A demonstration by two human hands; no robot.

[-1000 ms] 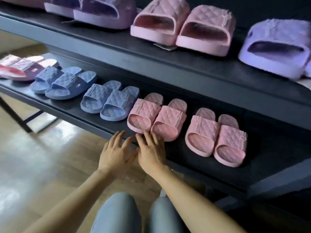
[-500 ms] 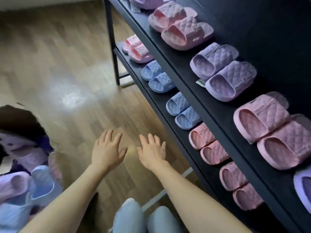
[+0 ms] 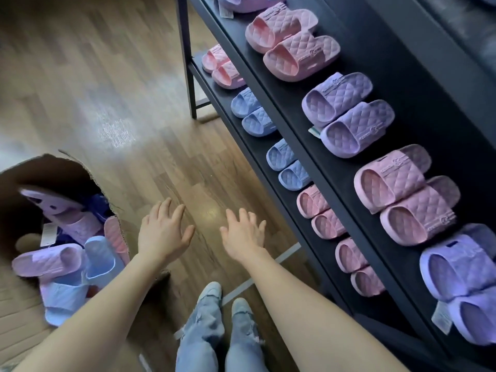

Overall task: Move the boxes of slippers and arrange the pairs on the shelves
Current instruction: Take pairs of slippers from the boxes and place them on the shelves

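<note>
An open cardboard box (image 3: 32, 167) stands on the floor at the left, holding several loose purple, pink and blue slippers (image 3: 53, 259). My left hand (image 3: 163, 232) hovers empty just right of the box, fingers spread. My right hand (image 3: 244, 234) is also empty and spread, between the box and the black shelf unit (image 3: 292, 135). Pairs of pink slippers (image 3: 292, 47), purple slippers (image 3: 349, 114) and more pink slippers (image 3: 402, 194) line the upper shelf. Blue slippers (image 3: 252, 116) and pink slippers (image 3: 319, 213) sit in pairs on the lower shelf.
Wooden floor (image 3: 107, 76) stretches ahead and to the left. My knees in light jeans (image 3: 214, 326) are at the bottom centre. The shelf's black leg (image 3: 185, 57) stands at the far end. A dark surface (image 3: 461, 28) lies behind the shelves.
My view has swung left from the lower shelf towards the floor and the box. Both hands have left the shelf edge and now hover empty over the floor.
</note>
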